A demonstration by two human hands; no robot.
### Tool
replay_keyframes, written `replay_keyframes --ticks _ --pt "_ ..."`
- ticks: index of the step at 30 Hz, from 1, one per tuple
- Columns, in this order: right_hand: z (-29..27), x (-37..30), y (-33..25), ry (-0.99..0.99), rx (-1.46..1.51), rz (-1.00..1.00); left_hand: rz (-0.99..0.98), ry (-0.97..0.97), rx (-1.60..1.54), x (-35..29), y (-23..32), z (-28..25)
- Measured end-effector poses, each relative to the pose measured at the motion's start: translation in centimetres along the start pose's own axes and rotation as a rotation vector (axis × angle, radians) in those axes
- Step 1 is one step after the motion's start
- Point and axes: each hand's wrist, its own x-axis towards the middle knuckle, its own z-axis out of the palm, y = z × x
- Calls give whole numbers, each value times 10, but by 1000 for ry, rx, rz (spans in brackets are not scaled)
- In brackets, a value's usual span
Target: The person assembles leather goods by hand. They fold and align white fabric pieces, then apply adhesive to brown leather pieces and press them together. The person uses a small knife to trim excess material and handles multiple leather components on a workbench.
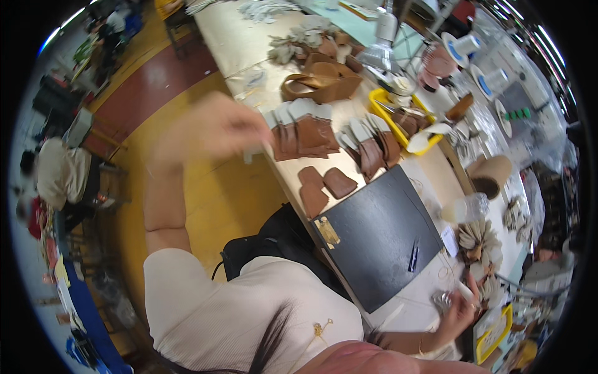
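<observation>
Brown pieces with pale ends (314, 137), leather-like, lie overlapped in a fanned row near the left edge of the counter (230, 37). Left hand (215, 128) is raised at that edge, its fingertips overlapping the row's near corner in view; motion blur is heavy, so I cannot tell whether it touches or grips anything. Right hand (458, 315) is low at the far right, fingers partly bent beside a small white item (466, 292) (held or merely behind them, cannot tell). A second fanned bundle (372, 156), likewise brown with pale ends, sits just right of the first. Three loose brown patches (340, 182) lie below both, next to a black board (374, 234). On the board rests a small dark tool (413, 255). Beyond the bundles: a yellow basket (397, 132) containing brown pieces, and a looped brown strap (327, 93). To the right of the board, a translucent bottle (467, 209) lies on its side, near a pale bunched stack (479, 240).
</observation>
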Motion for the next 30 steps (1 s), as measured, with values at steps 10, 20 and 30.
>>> replay_keyframes --ticks 10,20,30 --pt "157 -4 -88 -786 813 216 293 -595 -6 45 43 133" --pt "108 13 -28 -309 805 235 11 -377 -821 39 -25 77" --pt "73 11 -11 -899 668 73 112 459 -1805 50 -93 13"
